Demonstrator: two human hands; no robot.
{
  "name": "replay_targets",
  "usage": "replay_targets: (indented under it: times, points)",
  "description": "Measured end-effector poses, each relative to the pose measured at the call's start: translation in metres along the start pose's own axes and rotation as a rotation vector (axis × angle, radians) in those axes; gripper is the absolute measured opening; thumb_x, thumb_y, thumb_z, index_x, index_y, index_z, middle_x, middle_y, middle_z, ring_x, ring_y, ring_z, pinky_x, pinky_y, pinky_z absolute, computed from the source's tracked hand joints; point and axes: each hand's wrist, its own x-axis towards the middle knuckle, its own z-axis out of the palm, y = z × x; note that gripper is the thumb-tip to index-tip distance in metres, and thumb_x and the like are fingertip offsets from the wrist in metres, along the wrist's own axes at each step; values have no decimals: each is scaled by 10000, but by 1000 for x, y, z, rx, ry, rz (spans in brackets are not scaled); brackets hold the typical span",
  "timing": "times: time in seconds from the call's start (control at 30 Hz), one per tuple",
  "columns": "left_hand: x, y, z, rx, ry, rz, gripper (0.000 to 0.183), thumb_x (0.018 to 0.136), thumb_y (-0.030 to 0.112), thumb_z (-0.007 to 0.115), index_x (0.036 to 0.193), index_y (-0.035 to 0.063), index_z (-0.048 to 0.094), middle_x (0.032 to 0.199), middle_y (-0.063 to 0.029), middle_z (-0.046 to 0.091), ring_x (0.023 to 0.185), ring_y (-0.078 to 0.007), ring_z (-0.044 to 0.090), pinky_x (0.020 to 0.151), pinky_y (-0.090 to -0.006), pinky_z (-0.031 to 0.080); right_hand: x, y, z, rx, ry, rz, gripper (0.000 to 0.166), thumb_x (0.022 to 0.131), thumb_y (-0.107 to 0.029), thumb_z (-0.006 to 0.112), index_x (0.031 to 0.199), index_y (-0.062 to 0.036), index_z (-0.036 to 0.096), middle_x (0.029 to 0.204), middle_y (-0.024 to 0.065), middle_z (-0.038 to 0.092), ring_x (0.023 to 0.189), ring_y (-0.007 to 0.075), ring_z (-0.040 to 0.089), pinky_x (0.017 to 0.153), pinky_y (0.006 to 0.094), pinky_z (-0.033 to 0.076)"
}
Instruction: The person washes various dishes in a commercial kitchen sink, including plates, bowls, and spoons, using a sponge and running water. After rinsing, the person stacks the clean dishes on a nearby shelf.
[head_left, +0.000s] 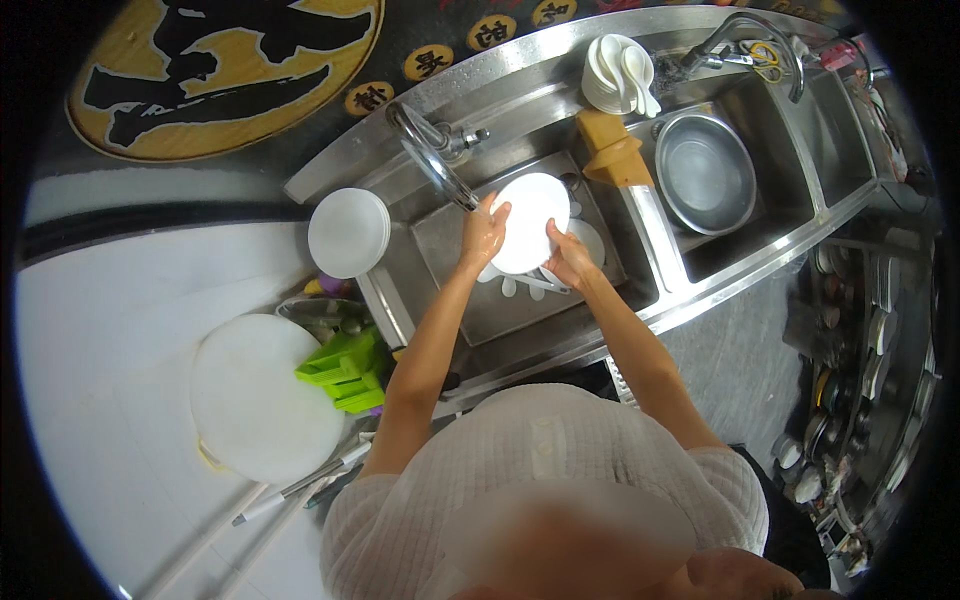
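Observation:
My left hand and my right hand grip a white plate by its opposite edges. They hold it over the left basin of a steel sink, with the curved faucet's spout close to my left hand. Below the plate, another white plate and several white spoons lie in the basin, partly hidden by my hands. A stack of white plates stands at the basin's left rim. White bowls with white spoons on top stand behind the basin divider.
A yellow-brown cloth or glove drapes over the divider. The middle basin holds a round metal bowl; a second faucet rises behind it. Green plastic baskets and a round white board are at left, dish shelves at right.

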Motion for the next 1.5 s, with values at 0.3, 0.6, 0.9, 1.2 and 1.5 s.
replay_targets:
  times: [0.3,0.6,0.9,1.2,1.5]
  points:
    - [-29,40,-63,139,278,309,224,863,3,558,1069,16,646,894,-155,617,804,-257,612,679,-330,468,50,32,-169,-1417,827,-54,711,687,-337,801,1288,-105,499,1168,146,610,1067,337,582,937,415,467]
    - [-54,-39,-194,-580,973,-347,298,899,84,576,1170,-40,571,1068,-117,621,919,-228,609,796,-335,505,103,97,-333,-884,761,371,698,782,-337,709,1360,-54,438,1271,171,549,1145,309,542,909,417,467]
    - [-53,-141,-246,-339,1033,-705,336,835,208,656,1086,-14,633,1068,-145,632,986,-286,614,795,-429,517,100,82,-334,-974,932,198,534,837,-289,665,1295,-66,505,1218,156,582,1092,300,585,787,451,523]
    - [-41,-150,-236,168,908,-695,467,743,316,749,1075,17,611,1044,-158,638,965,-309,613,842,-393,474,23,25,-205,-1406,947,-4,506,779,-221,586,1271,-107,549,1179,198,615,1069,367,607,919,436,478]
    - [-94,-47,-128,140,717,-6,309,794,61,673,1067,13,536,926,-119,566,777,-223,557,731,-351,469,-17,12,-109,-727,438,-46,369,827,-130,654,1186,-108,576,864,24,631,753,121,598,654,294,523]
